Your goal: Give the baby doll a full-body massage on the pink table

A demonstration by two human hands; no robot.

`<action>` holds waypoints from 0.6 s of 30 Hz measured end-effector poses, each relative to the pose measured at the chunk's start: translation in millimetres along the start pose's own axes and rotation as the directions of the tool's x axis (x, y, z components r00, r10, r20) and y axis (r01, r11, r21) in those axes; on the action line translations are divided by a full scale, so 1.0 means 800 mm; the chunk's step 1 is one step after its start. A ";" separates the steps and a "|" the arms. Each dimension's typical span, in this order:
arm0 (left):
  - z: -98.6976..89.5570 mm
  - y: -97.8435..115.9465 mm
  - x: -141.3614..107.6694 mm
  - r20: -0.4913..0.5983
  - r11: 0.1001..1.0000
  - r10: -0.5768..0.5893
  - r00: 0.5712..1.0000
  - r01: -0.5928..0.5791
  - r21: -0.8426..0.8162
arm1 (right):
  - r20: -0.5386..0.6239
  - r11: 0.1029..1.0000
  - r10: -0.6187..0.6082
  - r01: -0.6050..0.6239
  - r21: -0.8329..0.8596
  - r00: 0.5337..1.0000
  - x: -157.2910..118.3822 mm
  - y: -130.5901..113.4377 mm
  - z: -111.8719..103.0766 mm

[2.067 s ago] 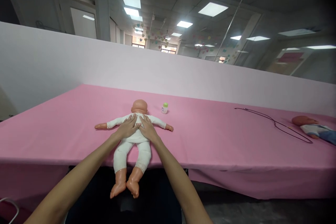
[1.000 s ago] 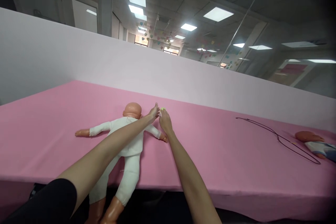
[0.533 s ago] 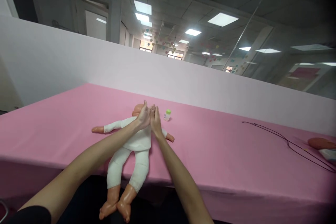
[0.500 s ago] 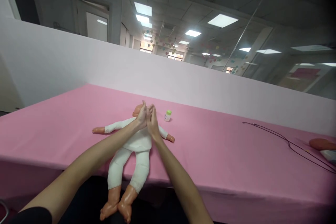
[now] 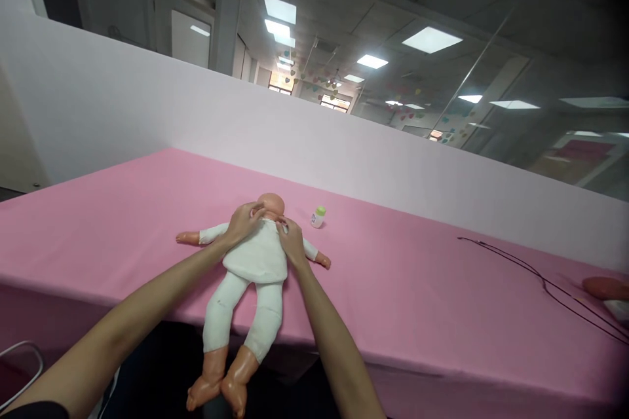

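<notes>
- Prob. a training rm or classrm, baby-care type
- Baby doll [image 5: 258,258] on long pink-covered tbl [image 5: 403,281]; 2nd doll [image 5: 604,288] at R edge
- White partition [image 5: 344,150] w/ glass [image 5: 383,26] above
- Ceiling panel lights [image 5: 431,40], hanging heart decos [image 5: 295,76]

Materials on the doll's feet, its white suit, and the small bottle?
Doll's feet: likely vinyl or other plastic, glossy; bright highlights on the moulded toes. White suit: looks like fabric, matte, with soft creases at the legs. Bottle: probably plastic, pale and somewhat see-through, with an opaque green cap; glass can't be ruled out for the body.
</notes>
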State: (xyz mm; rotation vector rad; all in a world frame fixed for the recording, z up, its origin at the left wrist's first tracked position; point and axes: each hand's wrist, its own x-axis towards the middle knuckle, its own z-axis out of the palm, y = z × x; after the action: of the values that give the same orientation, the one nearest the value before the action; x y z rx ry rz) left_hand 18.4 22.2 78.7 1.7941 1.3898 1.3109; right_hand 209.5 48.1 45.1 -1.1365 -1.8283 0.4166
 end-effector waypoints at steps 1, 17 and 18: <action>-0.004 -0.009 -0.004 -0.021 1.000 0.008 1.000 -0.007 0.020 | 0.004 0.999 -0.020 0.020 -0.036 1.000 -0.003 0.003 0.003; -0.032 -0.058 -0.013 0.192 0.981 0.028 0.981 -0.063 0.182 | 0.119 0.979 0.000 0.024 -0.203 0.993 -0.025 -0.013 0.009; -0.028 -0.059 -0.014 0.174 0.981 0.016 0.985 -0.049 0.190 | 0.122 0.973 0.000 0.028 -0.228 0.993 -0.025 -0.013 0.010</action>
State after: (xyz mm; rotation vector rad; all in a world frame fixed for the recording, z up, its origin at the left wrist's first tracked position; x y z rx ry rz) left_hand -22.4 24.3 44.3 2.0141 1.4380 1.0372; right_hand 200.4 27.1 37.0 -1.2774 -2.0296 0.2759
